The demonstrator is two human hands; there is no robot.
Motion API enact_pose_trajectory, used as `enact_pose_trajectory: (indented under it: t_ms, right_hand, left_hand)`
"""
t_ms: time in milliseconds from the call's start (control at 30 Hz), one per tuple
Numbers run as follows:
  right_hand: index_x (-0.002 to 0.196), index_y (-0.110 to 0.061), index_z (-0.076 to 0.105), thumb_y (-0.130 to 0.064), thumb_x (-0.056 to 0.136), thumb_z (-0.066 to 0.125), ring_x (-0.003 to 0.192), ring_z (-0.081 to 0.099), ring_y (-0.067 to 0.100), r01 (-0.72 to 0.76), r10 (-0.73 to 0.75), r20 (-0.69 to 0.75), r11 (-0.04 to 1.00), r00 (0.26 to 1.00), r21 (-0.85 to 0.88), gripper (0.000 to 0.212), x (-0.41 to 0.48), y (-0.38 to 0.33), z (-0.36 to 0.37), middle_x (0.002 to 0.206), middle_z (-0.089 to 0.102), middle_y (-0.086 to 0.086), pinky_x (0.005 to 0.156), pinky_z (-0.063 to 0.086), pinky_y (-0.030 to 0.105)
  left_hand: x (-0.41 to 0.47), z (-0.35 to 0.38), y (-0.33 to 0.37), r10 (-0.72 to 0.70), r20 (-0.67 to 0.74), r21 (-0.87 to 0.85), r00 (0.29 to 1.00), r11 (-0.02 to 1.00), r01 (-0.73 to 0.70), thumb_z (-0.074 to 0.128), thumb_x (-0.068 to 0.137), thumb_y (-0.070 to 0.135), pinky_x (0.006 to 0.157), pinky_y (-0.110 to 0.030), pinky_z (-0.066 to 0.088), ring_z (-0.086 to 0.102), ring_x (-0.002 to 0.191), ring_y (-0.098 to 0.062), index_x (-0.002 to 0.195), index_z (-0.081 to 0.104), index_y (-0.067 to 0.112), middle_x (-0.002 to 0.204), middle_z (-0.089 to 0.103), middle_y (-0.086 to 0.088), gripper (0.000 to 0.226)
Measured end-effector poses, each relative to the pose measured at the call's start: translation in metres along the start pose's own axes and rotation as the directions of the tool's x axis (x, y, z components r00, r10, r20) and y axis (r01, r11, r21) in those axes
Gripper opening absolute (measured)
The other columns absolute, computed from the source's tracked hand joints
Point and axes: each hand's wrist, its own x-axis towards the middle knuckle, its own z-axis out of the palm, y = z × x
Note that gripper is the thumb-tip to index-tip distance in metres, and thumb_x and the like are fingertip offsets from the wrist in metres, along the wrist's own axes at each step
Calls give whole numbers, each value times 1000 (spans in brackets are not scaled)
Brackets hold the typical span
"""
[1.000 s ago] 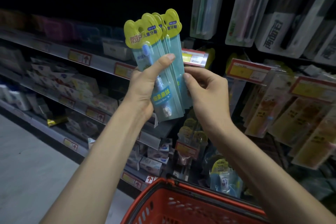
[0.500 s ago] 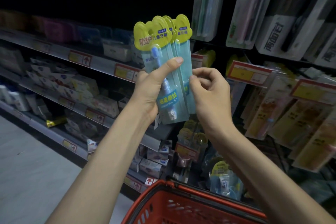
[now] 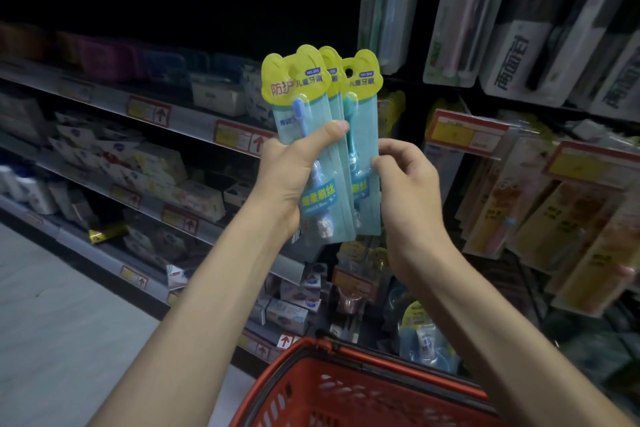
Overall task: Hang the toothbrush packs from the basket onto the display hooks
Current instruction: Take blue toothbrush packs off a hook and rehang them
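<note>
Left hand (image 3: 294,180) grips fanned toothbrush packs (image 3: 311,107), held up before shelves (image 3: 194,121), above basket (image 3: 346,354). Right hand (image 3: 405,184) pinches rightmost pack (image 3: 362,90) edge. Judgement: slide it free alone, hang hole (image 3: 348,72) upward, left grip firm.

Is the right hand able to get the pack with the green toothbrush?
Probably yes. The right hand pinches the edge of the green toothbrush pack, which fans out to the right of the stack the left hand grips; nothing covers it.

Dim shop aisle: grey shelves (image 3: 194,121) with red price tags (image 3: 149,110) hold small boxes (image 3: 162,163) above a pale floor (image 3: 52,322)
</note>
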Motion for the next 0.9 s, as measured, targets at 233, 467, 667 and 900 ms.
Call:
enact_pose_trajectory:
  t_ms: [233, 467, 667, 900]
  right_hand:
    - [107, -13, 72, -12, 102, 64, 95, 73, 16, 147, -149, -50, 988, 988, -49, 9, -7, 2, -10, 102, 77, 2, 84, 61, 34]
    - [111, -19, 66, -16, 105, 59, 96, 73, 10, 147, -163, -140, 982, 977, -120, 10, -26, 15, -36, 105, 75, 0, 84, 62, 33]
    - [110, -17, 67, -17, 104, 60, 92, 73, 10, 62, -85, -157, 987, 984, -150, 9, -33, 32, -49, 104, 75, 2, 74, 60, 22]
    - [110, -13, 68, -14, 103, 62, 86, 72, 5, 34, -59, -149, 986, 987, -165, 9, -38, 43, -57, 101, 75, 3, 67, 55, 16]
  left_hand:
    - [1, -5, 0, -20, -81, -29, 996, 999, 18, 79, 86, 9, 75, -48, 65, 79, 80, -28, 92, 76, 9, 89, 80, -13, 7]
    - [10, -22, -4, -45, -188, 22, 981, 999, 49, 80, 84, 15, 84, -43, 65, 79, 94, -29, 112, 74, -2, 100, 80, -15, 34]
    - [8, -21, -3, -76, -189, 76, 979, 993, 91, 87, 74, 26, 83, -48, 65, 76, 79, -23, 106, 78, 7, 98, 80, -16, 38]
    - [8, -10, 0, -61, -133, 115, 989, 990, 77, 89, 76, 26, 79, -47, 66, 74, 77, -22, 101, 74, 9, 89, 73, -9, 34]
